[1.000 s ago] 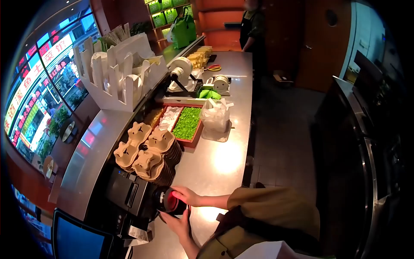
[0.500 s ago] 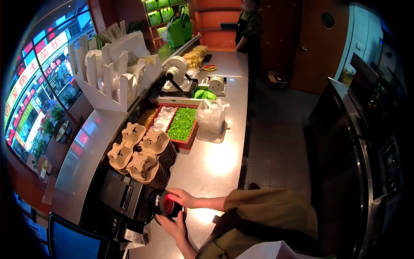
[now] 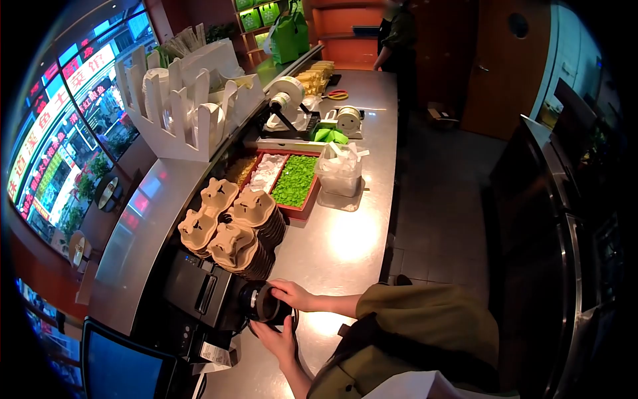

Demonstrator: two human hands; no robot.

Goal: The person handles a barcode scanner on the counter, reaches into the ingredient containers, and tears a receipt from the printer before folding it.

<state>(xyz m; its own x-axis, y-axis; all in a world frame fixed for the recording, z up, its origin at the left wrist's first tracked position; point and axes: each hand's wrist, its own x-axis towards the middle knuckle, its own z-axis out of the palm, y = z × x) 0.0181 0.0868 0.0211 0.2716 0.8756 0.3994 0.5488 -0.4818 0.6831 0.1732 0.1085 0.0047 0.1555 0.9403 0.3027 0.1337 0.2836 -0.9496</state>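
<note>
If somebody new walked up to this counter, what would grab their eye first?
Probably the bright green pieces in the divided red tray mid-counter, beside the stacked brown cup carriers. The glowing signs beyond the window at far left compete for attention. Nearer, the right hand and left hand are at a round black device.

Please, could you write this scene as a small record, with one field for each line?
place: a metal counter
right hand: fingers on the black device; the hand is the farther one along the counter
left hand: open, against the device's side
beside device: printer
stacked: cup trays, between printer and red box
red box: brown, white and green contents
beside box: clear tub
far end: co-worker, standing
</note>
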